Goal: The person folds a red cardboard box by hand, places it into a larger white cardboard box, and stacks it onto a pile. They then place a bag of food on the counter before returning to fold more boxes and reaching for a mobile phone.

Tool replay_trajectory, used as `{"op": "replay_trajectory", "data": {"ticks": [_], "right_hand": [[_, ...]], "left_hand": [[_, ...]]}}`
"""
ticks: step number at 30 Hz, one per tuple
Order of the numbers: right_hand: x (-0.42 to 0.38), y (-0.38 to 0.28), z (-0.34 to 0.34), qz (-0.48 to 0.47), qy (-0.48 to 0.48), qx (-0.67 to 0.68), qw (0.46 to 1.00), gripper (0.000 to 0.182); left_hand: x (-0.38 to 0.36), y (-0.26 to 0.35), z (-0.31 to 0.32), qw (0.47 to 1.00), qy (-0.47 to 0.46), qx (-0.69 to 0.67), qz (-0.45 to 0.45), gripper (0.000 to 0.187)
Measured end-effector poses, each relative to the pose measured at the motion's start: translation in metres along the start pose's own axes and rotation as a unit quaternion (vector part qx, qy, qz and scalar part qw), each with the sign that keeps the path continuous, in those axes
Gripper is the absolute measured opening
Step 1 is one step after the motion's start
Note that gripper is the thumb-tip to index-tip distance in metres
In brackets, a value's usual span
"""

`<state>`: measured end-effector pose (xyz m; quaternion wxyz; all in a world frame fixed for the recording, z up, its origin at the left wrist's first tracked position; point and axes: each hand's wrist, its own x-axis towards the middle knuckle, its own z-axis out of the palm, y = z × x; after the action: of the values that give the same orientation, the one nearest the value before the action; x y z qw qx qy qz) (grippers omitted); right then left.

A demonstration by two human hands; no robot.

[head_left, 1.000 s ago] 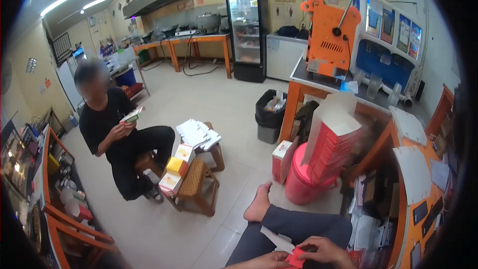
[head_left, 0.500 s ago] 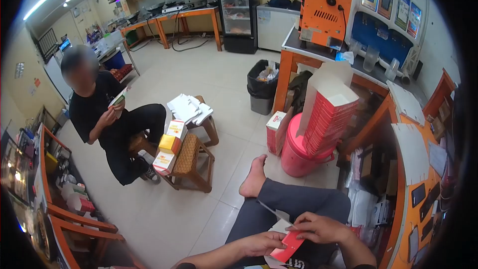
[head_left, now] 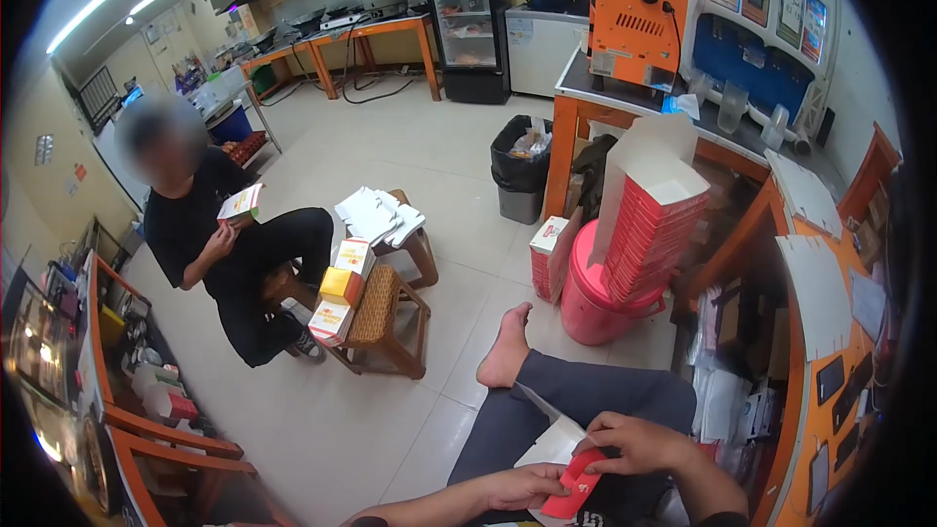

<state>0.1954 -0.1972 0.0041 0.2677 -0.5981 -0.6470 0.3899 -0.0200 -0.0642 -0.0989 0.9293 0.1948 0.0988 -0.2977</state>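
Note:
Over my lap I hold a partly folded red-and-white paper food box (head_left: 578, 484). My left hand (head_left: 529, 486) pinches its red side from the left. On the upper right edge, my right hand (head_left: 630, 444) is closed with the fingers bent over the red panel. A white flap stands up beyond my fingers, tilted toward my knee. Past my foot, a tall stack of red-and-white boxes (head_left: 652, 234), nested in each other, stands on a pink lidded bucket (head_left: 595, 317).
A seated co-worker (head_left: 195, 224) holds a printed carton (head_left: 241, 203). Folded cartons (head_left: 342, 283) lie on a woven stool (head_left: 376, 317); white flat pieces (head_left: 379, 215) cover another stool. A black-lined bin (head_left: 522, 171) stands behind. An orange-topped desk (head_left: 830, 459) with phones borders my right.
My right hand has bent the red panel, and its fingers have shifted along the edge. The white flap leans differently. The co-worker has turned the carton outward. The view has shifted slightly.

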Motion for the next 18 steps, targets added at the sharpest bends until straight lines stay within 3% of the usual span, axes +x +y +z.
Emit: {"op": "replay_trajectory", "data": {"ticks": [8,13,18], "right_hand": [[0.037,-0.017,-0.015,0.012,-0.161,-0.063,0.985,0.038],[0.046,-0.018,-0.016,-0.014,-0.214,-0.092,0.972,0.035],[0.043,-0.013,-0.007,-0.058,-0.154,-0.065,0.984,0.038]], "left_hand": [[-0.002,-0.005,0.006,0.999,0.005,-0.005,0.036,0.039],[-0.012,0.0,0.015,0.997,0.01,0.075,0.011,0.034],[-0.017,0.0,0.011,0.992,0.046,0.118,0.008,0.036]]}}
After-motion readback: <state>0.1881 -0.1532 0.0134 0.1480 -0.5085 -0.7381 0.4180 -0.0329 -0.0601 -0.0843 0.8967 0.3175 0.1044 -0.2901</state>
